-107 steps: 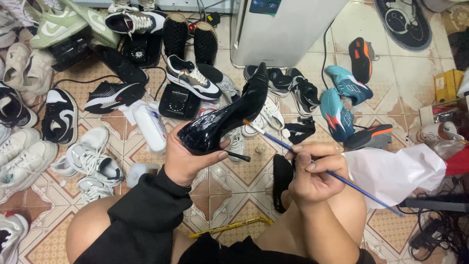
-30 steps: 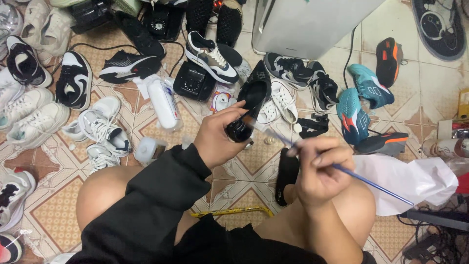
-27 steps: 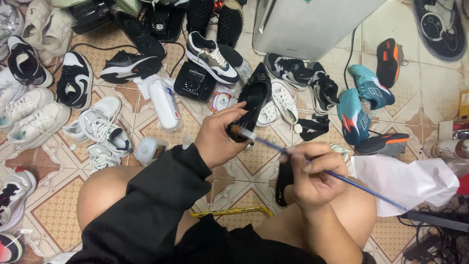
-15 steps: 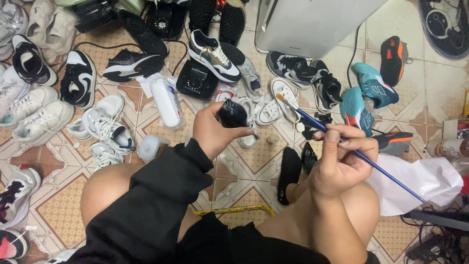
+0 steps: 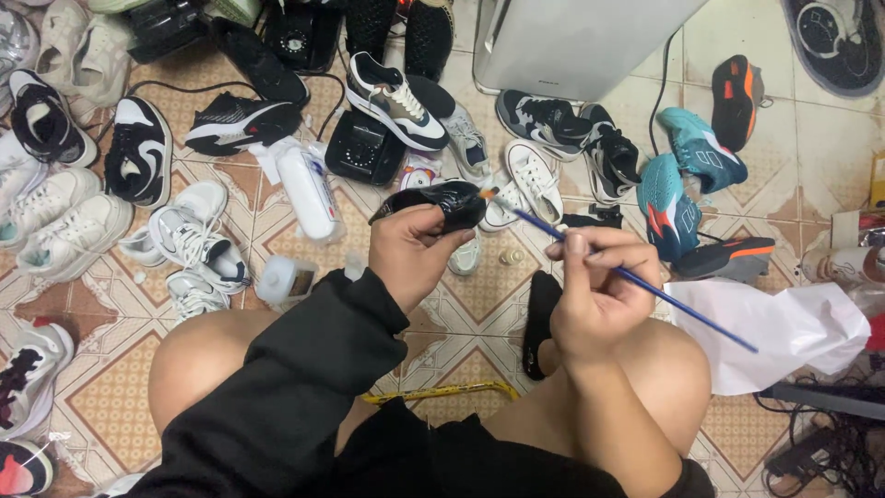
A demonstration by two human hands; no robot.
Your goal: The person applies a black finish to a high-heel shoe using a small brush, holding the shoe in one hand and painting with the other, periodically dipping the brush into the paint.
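The left hand (image 5: pixel 413 251) holds a shiny black shoe (image 5: pixel 441 201) up in the air over the tiled floor (image 5: pixel 479 304), in front of the knees. Its fingers are curled tight around the shoe. The right hand (image 5: pixel 597 288) pinches a thin blue brush (image 5: pixel 636 281) between thumb and fingers, and the brush tip touches the end of the shoe.

Some things could go wrong. The shoe looks smooth and glossy, so it could slip in the left hand if that hold gets loose. Then it would drop onto the floor among the other shoes. The brush handle is long and thin, and it sticks out far behind the right hand. If it swings, it could bump the white plastic bag (image 5: pixel 784 327) lying just beside the knee. If the brush pushes too hard, its tip could slide off the shoe and leave a mark where it should not. A little bottle (image 5: pixel 510 257) stands on the floor right under the hands, and a falling shoe could knock it over.

A lot is hard to see. The left hand hides much of the shoe, so I cannot tell its whole shape. The brush tip is tiny, and it may have something light on it, but I am not sure. A dark flat thing (image 5: pixel 539 318) lies between the knees, half hidden by the right hand. The big grey box (image 5: pixel 581 41) at the top is cut off by the edge
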